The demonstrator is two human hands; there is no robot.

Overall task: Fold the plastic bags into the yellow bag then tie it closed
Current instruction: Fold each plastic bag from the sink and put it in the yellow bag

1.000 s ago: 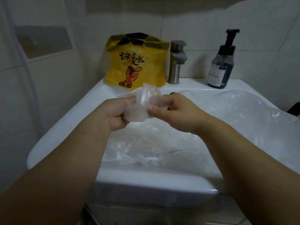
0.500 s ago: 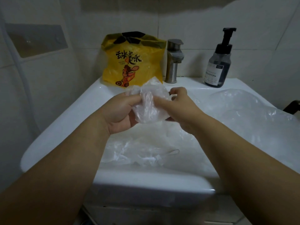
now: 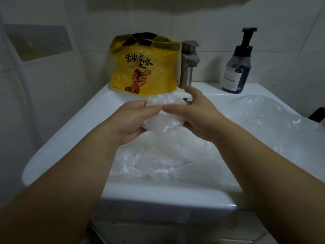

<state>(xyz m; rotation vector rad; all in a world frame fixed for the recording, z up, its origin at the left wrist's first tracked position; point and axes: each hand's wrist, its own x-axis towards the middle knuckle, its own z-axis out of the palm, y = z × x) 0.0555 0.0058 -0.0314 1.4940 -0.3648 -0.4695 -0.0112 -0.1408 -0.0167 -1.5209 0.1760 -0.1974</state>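
The yellow bag [image 3: 144, 67] with black print and a cartoon figure stands upright at the back of the white sink [image 3: 70, 131], its top open. In front of it I hold a folded clear plastic bag [image 3: 163, 118] between both hands above the basin. My left hand [image 3: 133, 120] grips its left side, thumb on top. My right hand [image 3: 195, 113] holds its right side with the thumb across the top and the fingers partly spread. More crumpled clear plastic bags [image 3: 158, 164] lie in the basin.
A large clear bag [image 3: 274, 118] covers the sink's right side. A steel tap [image 3: 189, 64] stands right of the yellow bag, and a dark pump bottle [image 3: 237, 67] at the back right. Tiled walls close in on the left and behind.
The folded clear bag has been pressed flatter and lower between my hands. My right fingers have loosened and spread toward the tap.
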